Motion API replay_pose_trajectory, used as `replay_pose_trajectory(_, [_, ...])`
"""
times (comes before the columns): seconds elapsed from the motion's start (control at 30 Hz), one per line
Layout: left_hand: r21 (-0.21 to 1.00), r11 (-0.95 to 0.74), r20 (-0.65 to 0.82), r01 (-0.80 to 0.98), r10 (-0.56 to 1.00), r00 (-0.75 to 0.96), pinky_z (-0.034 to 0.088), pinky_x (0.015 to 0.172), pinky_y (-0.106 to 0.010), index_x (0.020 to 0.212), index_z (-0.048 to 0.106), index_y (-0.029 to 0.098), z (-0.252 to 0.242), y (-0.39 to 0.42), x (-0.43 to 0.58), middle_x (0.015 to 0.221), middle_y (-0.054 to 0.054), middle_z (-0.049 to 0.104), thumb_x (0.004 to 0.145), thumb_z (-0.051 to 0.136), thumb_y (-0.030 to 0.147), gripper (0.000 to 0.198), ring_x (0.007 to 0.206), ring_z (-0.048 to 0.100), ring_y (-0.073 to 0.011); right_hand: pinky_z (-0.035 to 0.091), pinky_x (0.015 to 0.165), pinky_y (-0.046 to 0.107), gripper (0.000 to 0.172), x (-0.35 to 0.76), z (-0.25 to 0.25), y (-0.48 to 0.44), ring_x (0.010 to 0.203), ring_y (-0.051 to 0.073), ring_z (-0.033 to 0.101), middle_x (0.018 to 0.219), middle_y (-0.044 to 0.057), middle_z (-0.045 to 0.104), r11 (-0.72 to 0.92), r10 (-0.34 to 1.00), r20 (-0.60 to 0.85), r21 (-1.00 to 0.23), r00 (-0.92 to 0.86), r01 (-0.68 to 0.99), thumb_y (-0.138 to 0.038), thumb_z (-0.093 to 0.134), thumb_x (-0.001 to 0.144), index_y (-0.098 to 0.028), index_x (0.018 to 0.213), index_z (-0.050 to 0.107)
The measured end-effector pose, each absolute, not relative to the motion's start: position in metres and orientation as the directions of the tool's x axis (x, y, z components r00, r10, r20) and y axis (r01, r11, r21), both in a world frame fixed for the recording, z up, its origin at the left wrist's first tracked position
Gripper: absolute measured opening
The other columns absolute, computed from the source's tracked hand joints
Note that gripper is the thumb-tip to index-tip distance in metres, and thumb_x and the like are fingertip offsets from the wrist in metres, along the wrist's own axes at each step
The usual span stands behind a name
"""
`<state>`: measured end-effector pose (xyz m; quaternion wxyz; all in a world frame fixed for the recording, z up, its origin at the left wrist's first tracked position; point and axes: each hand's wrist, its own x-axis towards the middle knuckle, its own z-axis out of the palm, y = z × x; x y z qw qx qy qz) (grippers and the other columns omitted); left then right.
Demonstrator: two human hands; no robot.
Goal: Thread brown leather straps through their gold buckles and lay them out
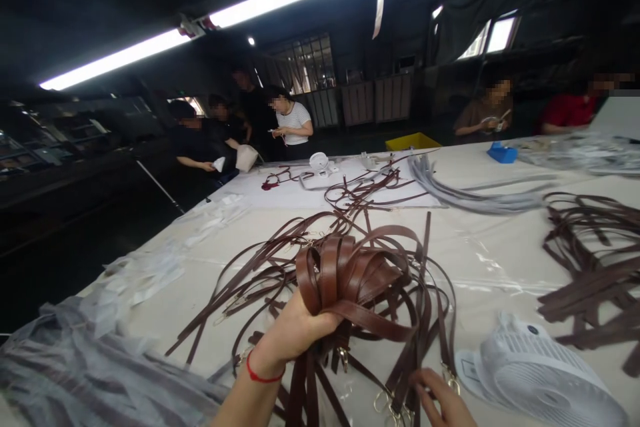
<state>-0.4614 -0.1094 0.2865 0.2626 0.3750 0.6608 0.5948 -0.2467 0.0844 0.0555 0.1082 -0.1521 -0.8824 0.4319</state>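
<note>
My left hand [300, 327] is wrapped round a thick bundle of looped brown leather straps [345, 273], held up over the table. The strap tails hang down below my wrist, which wears a red cord. At the lower right, the curled fingers of my right hand [443, 400] are at a hanging brown strap [413, 380] and appear to pinch it; the thumb is not clear. Close to those fingers are gold metal clasps [395, 407]. More thin brown straps [250, 267] with metal hooks lie tangled on the table behind the bundle.
A white fan [540, 373] lies at the right, below a pile of dark brown straps [595, 267]. Grey plastic-wrapped strips [90, 373] cover the left front. Farther back are grey tubing [450, 193], a small white fan [319, 161] and a blue holder [502, 153]. Several people are around the table's far side.
</note>
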Motion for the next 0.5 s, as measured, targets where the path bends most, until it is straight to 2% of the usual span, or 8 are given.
replay_pose_trajectory(0.13, [0.993,0.096,-0.039,0.068,0.815,-0.578,0.043,0.101,-0.035,0.117,0.063,0.012,0.224,-0.092,-0.482,0.119,-0.008,0.066,0.077,0.064,0.023,0.042,0.114,0.057,-0.0250,0.053,0.076,0.033,0.033,-0.289,0.061,0.128,0.085,0.025,0.068,0.091,0.009,0.072,0.544,0.543,0.034,-0.776,-0.839,0.321,-0.043,0.041,0.085,-0.021,0.087,0.065])
replay_pose_trajectory(0.23, [0.949,0.314,-0.236,0.021,0.756,-0.611,0.045,0.098,-0.033,0.118,0.062,0.011,0.147,-0.075,-0.502,0.118,-0.008,0.067,0.078,0.059,0.020,0.042,0.110,0.060,-0.0233,0.052,0.075,0.036,0.032,-0.313,0.070,0.159,0.083,0.027,0.068,0.090,0.009,0.072,0.565,0.652,0.043,-0.694,-0.757,0.447,-0.043,0.039,0.083,-0.022,0.087,0.062])
replay_pose_trajectory(0.3, [0.861,0.505,-0.319,0.062,0.631,-0.707,0.046,0.095,-0.031,0.121,0.059,0.011,0.098,-0.063,-0.513,0.116,-0.010,0.067,0.077,0.059,0.020,0.045,0.109,0.061,-0.0229,0.051,0.079,0.037,0.030,-0.333,0.079,0.175,0.086,0.026,0.067,0.094,0.008,0.070,0.615,0.669,0.119,-0.643,-0.733,0.457,-0.041,0.038,0.085,-0.022,0.091,0.060])
replay_pose_trajectory(0.4, [0.601,0.792,-0.344,0.110,0.380,-0.859,0.044,0.094,-0.035,0.123,0.052,0.009,0.044,-0.046,-0.524,0.110,-0.016,0.068,0.080,0.057,0.029,0.048,0.106,0.063,-0.0266,0.048,0.086,0.037,0.028,-0.383,0.092,0.192,0.093,0.025,0.064,0.102,0.009,0.068,0.710,0.601,0.239,-0.597,-0.762,0.373,-0.037,0.037,0.087,-0.021,0.097,0.058])
replay_pose_trajectory(0.43, [0.525,0.842,-0.332,0.124,0.337,-0.881,0.044,0.094,-0.038,0.121,0.052,0.008,0.031,-0.040,-0.527,0.107,-0.017,0.068,0.082,0.055,0.031,0.046,0.104,0.064,-0.0277,0.048,0.087,0.037,0.028,-0.405,0.095,0.196,0.095,0.024,0.064,0.102,0.009,0.067,0.734,0.564,0.260,-0.593,-0.784,0.331,-0.035,0.037,0.087,-0.020,0.098,0.058])
replay_pose_trajectory(0.5, [0.449,0.875,-0.286,0.183,0.335,-0.898,0.042,0.094,-0.040,0.115,0.054,0.008,0.010,-0.031,-0.532,0.102,-0.016,0.069,0.085,0.051,0.034,0.040,0.101,0.064,-0.0285,0.047,0.089,0.036,0.029,-0.455,0.094,0.203,0.097,0.023,0.063,0.104,0.010,0.067,0.760,0.497,0.260,-0.590,-0.828,0.272,-0.033,0.037,0.088,-0.018,0.102,0.059])
